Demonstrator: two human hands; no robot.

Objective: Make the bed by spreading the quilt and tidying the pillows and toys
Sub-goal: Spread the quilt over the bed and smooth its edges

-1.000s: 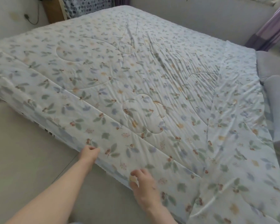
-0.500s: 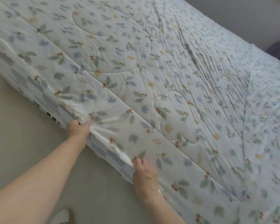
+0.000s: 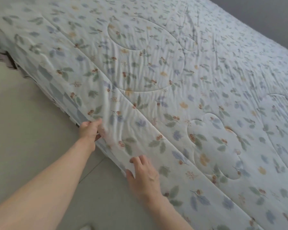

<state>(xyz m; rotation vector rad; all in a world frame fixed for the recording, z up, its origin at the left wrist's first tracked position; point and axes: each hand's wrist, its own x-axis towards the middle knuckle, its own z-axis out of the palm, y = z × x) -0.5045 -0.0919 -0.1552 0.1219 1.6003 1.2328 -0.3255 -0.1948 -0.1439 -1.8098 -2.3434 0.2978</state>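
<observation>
Head camera looks down on a person at the long side of a bed, both hands working the hanging edge of the quilt [image 3: 156, 67], which lies spread across the whole mattress top and drapes over the near side. A second ago the left hand merely touched that edge and the right rested on it; half a second ago both had pinched the border and pulled it taut into a ridge between them. Now the left hand [image 3: 90, 130] has its fingers curled round a bunched fold of the edge, while the right hand [image 3: 143, 171] appears to have let go of its pinch and lies on the border with fingers loosely bent, thumb near the hem, seemingly pressing the cloth flat. The view has also swung closer and lower along the bedside. That suggests the spreading step is nearly done on this side and is now a matter of squaring the overhang; fine wrinkles cross the middle of the quilt. No pillows or toys show in this view, so that part looks not yet begun. Beneath the lifted hem a checked blue bed sheet [image 3: 56, 90] shows along the mattress side. A pale tiled floor [image 3: 23, 130] runs beside the bed, and a grey wall [image 3: 264, 17] rises behind its far edge
</observation>
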